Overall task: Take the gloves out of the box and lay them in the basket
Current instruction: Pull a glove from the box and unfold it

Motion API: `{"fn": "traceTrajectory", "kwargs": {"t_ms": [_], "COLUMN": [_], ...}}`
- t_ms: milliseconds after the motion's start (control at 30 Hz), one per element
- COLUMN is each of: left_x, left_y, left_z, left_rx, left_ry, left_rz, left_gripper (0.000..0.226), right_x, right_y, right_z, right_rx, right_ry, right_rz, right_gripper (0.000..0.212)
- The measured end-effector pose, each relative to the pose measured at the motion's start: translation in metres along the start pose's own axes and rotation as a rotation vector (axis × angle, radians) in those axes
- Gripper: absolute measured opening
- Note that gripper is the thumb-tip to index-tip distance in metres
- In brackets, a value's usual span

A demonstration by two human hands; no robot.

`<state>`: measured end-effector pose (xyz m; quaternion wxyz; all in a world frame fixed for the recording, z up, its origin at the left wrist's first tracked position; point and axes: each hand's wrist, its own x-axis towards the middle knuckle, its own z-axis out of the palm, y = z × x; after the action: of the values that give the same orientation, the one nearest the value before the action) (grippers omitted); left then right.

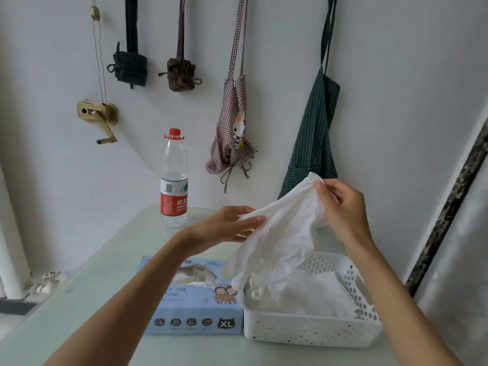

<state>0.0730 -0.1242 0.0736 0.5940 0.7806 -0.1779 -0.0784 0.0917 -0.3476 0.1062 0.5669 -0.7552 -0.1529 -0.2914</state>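
A thin white plastic glove point(280, 233) hangs stretched between both hands above the table. My left hand point(227, 225) pinches its left edge between thumb and fingers. My right hand point(340, 207) pinches the top right corner, held higher. The glove's lower end droops over the white perforated basket point(311, 331), where several crumpled white gloves point(311, 291) lie. To the left of the basket lies the light blue glove box point(192, 310), marked XL, with more gloves showing in its top opening point(196, 276).
A water bottle point(174, 180) with a red cap and red label stands at the back of the pale green table point(87, 286). Aprons point(314, 133) and cloth bags hang on the white wall behind. A dark marbled frame point(449, 215) leans at the right.
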Motion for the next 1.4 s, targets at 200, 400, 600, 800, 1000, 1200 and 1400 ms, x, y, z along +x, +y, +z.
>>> {"fn": "traceTrajectory", "kwargs": {"t_ms": [200,400,600,800,1000,1200,1400], "left_x": [0.022,0.028,-0.001,0.038,0.092,0.101,0.073], "left_y": [0.006,0.001,0.022,0.001,-0.055,-0.062,-0.053], "left_z": [0.017,0.015,-0.010,0.008,0.055,0.072,0.080], "left_rx": [0.114,0.293,0.335,0.787,1.070,1.175,0.982], "left_ry": [0.073,0.261,0.665,0.402,0.234,0.263,-0.153], "left_rz": [0.084,0.168,0.291,0.085,0.069,0.271,0.126], "left_gripper": [0.024,0.020,0.016,0.021,0.004,0.022,0.037], "right_x": [0.001,-0.010,-0.023,-0.038,-0.048,-0.041,-0.043], "right_y": [0.020,0.026,0.002,0.058,0.134,0.145,0.138], "right_z": [-0.050,-0.061,-0.035,-0.039,-0.059,-0.057,-0.045], "right_rx": [-0.117,-0.114,0.049,-0.054,-0.671,-1.145,-1.338], "right_ry": [0.088,-0.031,-0.049,0.018,-0.197,-0.384,-0.502], "right_rz": [0.032,0.082,0.023,0.277,0.356,0.111,-0.012], "right_gripper": [0.017,0.013,0.011,0.008,0.014,0.024,0.031]}}
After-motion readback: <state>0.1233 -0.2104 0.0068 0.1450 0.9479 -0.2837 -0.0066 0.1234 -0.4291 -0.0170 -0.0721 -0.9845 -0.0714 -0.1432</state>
